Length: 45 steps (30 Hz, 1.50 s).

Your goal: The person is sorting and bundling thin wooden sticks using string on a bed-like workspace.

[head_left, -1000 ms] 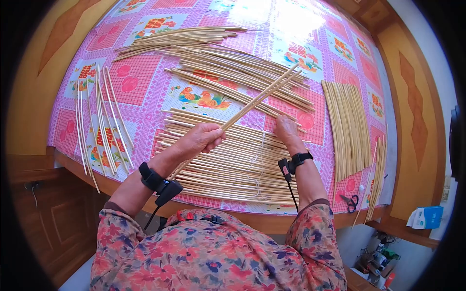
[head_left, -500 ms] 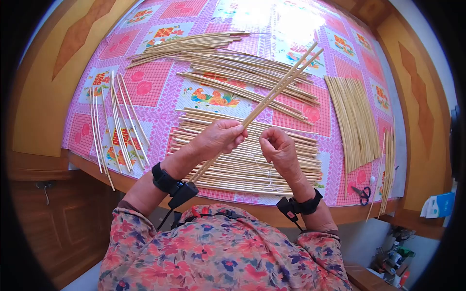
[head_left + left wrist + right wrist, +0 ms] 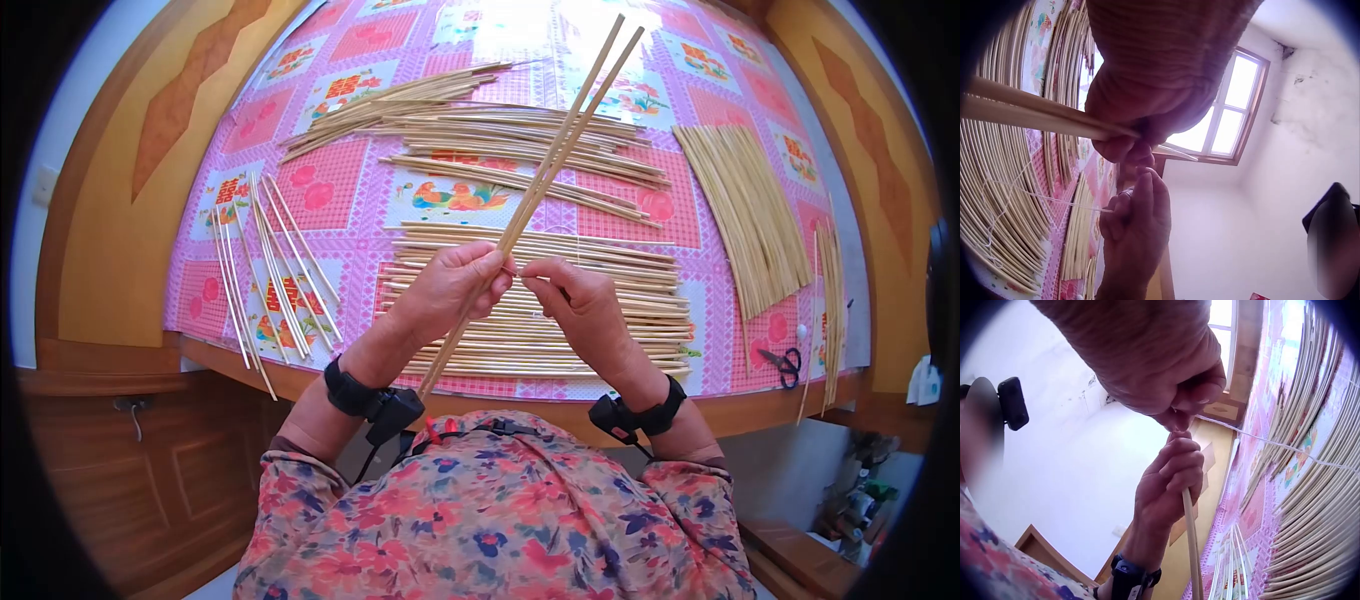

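Your right hand (image 3: pixel 580 305) has come in from the right, where half a second ago it was apart from the left hand (image 3: pixel 455 290); now its fingertips meet those of the left, and the two long, slim, pale-tan wooden sticks (image 3: pixel 541 185) in your left grip lean more steeply. Nearest you are the puffy floral cloth shirt (image 3: pixel 480 510) and the black wrist straps (image 3: pixel 350 385). The two sticks look smooth and nearly straight, pressed side by side at your hand and parting slightly toward their far ends. Your left fingers are curled round them; your right thumb and forefinger pinch a thin white twisted string (image 3: pixel 1300 451), the others folded in. The folded fingers partly hide just what meets at the tips. Below, the string trails onto a close row of round tan sticks (image 3: pixel 520 335) laid side by side on the table, and the held pair slants across this row. To the left lie slender whitish sticks (image 3: pixel 281 263); to the right, dark-handled scissors (image 3: pixel 784 363) and a narrow stick bundle (image 3: pixel 833 310). Farther off, loose stick piles (image 3: pixel 530 130) overlap, with a flat, tightly packed stick panel (image 3: pixel 745 220) to their right, all over a shiny pink patterned tablecloth (image 3: pixel 325 190).
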{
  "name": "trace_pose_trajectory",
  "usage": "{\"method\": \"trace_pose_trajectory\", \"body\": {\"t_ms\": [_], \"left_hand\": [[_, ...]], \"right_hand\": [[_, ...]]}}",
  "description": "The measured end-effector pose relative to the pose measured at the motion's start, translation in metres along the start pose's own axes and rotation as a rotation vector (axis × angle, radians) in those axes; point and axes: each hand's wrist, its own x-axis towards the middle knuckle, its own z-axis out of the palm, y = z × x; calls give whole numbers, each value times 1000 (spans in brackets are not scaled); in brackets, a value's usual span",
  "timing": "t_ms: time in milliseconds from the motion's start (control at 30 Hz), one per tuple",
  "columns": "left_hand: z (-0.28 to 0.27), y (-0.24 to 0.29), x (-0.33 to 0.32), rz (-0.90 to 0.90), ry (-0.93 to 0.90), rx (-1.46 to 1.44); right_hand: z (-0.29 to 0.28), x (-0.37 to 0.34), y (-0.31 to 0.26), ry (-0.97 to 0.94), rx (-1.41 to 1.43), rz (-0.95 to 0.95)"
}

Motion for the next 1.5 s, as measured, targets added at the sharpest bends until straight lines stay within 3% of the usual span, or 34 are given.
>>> {"method": "trace_pose_trajectory", "body": {"t_ms": [200, 333, 433, 667, 833, 1500], "left_hand": [[2, 1, -5, 11, -2, -6], [2, 0, -8, 28, 12, 23], [3, -1, -9, 43, 9, 39], [6, -2, -12, 47, 6, 68], [5, -3, -11, 43, 15, 77], [-1, -15, -15, -8, 9, 21]], "right_hand": [[-10, -1, -12, -25, -189, -147], [-13, -3, -4, 20, 58, -27], [-12, -4, -15, -36, 72, 61], [-7, -9, -14, -65, -34, -2], [-7, -9, -13, -134, 64, 93], [-8, -12, -12, -225, 19, 117]]}}
